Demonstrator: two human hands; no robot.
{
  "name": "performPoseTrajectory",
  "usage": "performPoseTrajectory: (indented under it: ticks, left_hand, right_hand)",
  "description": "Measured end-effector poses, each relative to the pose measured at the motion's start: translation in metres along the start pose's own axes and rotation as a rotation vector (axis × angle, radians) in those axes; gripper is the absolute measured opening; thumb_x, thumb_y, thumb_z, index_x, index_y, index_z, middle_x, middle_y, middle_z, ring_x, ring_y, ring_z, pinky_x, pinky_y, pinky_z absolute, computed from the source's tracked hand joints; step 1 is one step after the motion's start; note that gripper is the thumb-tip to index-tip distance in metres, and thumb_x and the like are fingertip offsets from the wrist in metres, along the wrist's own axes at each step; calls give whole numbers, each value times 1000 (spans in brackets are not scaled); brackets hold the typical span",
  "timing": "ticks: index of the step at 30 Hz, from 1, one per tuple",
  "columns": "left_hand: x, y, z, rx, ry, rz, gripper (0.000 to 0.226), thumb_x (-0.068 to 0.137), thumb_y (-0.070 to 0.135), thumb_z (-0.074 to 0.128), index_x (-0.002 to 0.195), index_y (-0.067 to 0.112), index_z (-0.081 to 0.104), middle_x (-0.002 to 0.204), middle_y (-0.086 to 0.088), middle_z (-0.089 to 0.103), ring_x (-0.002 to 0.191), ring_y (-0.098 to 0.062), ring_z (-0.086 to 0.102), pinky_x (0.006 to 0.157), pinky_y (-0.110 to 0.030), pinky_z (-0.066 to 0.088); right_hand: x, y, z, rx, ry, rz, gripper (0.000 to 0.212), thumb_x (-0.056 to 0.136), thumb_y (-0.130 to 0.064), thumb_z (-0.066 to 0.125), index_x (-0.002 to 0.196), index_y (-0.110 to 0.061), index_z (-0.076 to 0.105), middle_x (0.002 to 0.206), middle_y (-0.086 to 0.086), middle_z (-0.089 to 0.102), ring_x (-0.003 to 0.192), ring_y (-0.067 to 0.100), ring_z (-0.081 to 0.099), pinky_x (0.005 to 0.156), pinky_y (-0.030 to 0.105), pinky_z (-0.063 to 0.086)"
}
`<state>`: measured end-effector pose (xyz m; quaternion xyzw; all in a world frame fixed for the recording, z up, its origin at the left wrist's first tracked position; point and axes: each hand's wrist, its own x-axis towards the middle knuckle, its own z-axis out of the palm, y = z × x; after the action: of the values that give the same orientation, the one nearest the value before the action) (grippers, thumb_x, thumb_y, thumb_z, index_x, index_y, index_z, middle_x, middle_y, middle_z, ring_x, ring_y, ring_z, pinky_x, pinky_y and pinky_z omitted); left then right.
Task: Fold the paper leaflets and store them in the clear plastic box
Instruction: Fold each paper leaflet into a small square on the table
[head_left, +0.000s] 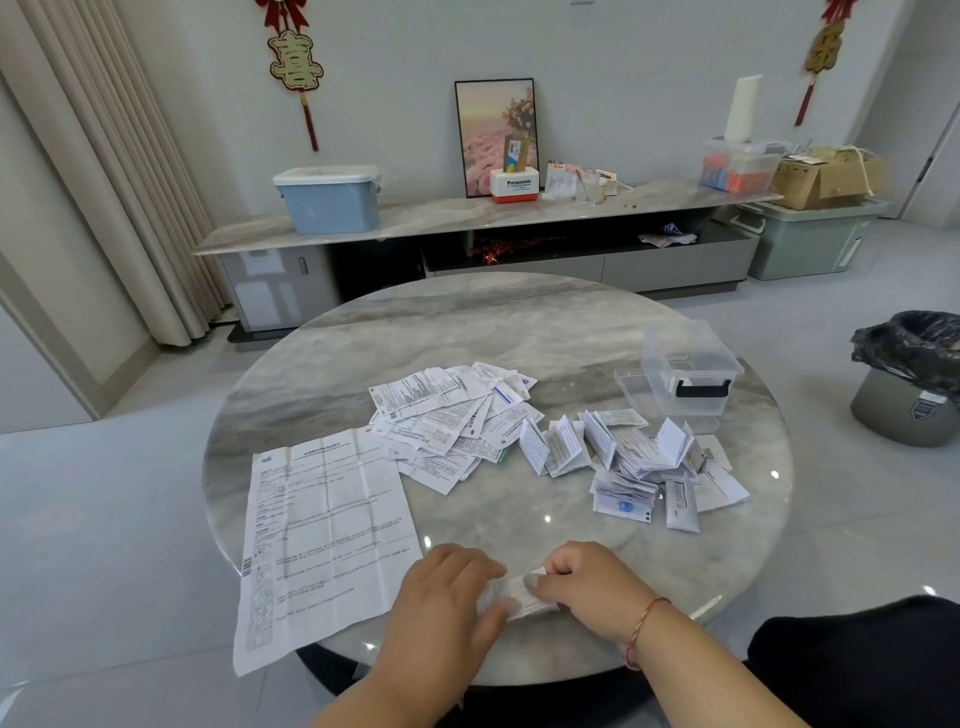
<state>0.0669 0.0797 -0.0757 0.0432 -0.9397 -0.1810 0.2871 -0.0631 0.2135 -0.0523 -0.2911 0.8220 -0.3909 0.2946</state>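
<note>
Marble round table (467, 322); clear plastic box (688, 369) far right, open. Light, limp, crease-prone small leaflet (511, 592) at near edge, pinched by left hand (447, 592) and right hand (587, 582); best gripped along edges.

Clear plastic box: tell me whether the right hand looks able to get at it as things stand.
Probably yes. The clear plastic box stands open on the table's right side, nothing blocking it, but the right hand and left hand are both holding a small leaflet.
</note>
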Motion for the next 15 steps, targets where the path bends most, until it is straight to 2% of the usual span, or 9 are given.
performPoseTrajectory:
  ticks: [2, 4, 6, 8, 9, 10, 12, 14, 15]
  left_hand:
    - [1, 0, -2, 44, -23, 43, 36, 74, 54, 63, 99, 27, 63, 95, 16, 61, 94, -4, 50, 81, -19, 37]
    - [3, -1, -2, 95, 8, 134, 23, 78, 43, 62, 94, 27, 63, 91, 15, 63, 91, -6, 51, 80, -20, 37]
    - [6, 1, -3, 111, 33, 161, 11, 83, 32, 58, 82, 25, 66, 80, 14, 63, 78, -8, 52, 75, -19, 36]
    - [9, 5, -5, 95, -1, 83, 17, 85, 31, 55, 73, 26, 66, 69, 15, 60, 66, -7, 51, 69, -18, 36]
    - [11, 7, -7, 78, -34, 28, 19, 85, 32, 52, 71, 27, 65, 64, 15, 57, 62, -6, 50, 66, -17, 37]
    - [13, 11, -10, 47, -68, -40, 22, 85, 35, 51, 69, 28, 64, 59, 15, 55, 58, -4, 48, 62, -15, 36]
    - [19, 19, -17, -84, -103, -220, 27, 89, 41, 51, 66, 30, 61, 55, 13, 52, 60, -6, 48, 55, -12, 33]
    - [24, 22, -22, -245, -133, -410, 25, 89, 43, 58, 68, 31, 62, 54, 15, 52, 62, -2, 50, 53, -14, 34]
    - [25, 24, -24, -290, -132, -460, 21, 89, 42, 60, 72, 30, 64, 55, 19, 53, 60, 0, 50, 52, -14, 35]
  right_hand:
    - [-2, -3, 0, 186, -11, 55, 42, 81, -19, 70, 49, -19, 42, 48, -6, 41, 45, 5, 34, 48, 20, 28]
    - [-4, -5, 1, 291, -17, 95, 38, 80, -19, 71, 51, -18, 45, 50, -2, 39, 44, 6, 32, 46, 19, 26]
    - [-5, -8, 3, 322, 13, 117, 28, 80, -24, 70, 61, -16, 52, 57, -1, 45, 46, 5, 38, 46, 17, 29]
    - [-7, -10, 2, 224, 128, 24, 17, 80, -31, 70, 81, -18, 58, 76, -4, 52, 61, 5, 47, 58, 16, 36]
    - [-8, -11, 0, 144, 184, -77, 16, 78, -34, 70, 87, -26, 60, 85, -7, 53, 72, 5, 50, 65, 14, 38]
    - [-8, -12, -1, 63, 210, -192, 15, 76, -37, 68, 88, -33, 60, 90, -10, 53, 81, 5, 50, 72, 12, 39]
    - [-10, -17, -2, -46, 206, -353, 8, 72, -43, 58, 78, -39, 61, 87, -14, 55, 86, 3, 51, 76, 10, 38]
    - [-9, -20, -2, -105, 204, -385, 4, 76, -35, 60, 72, -36, 61, 80, -14, 55, 83, 2, 51, 74, 10, 38]
    - [-10, -20, -3, -132, 209, -386, 12, 80, -28, 63, 70, -35, 59, 78, -14, 54, 81, 2, 50, 72, 10, 37]
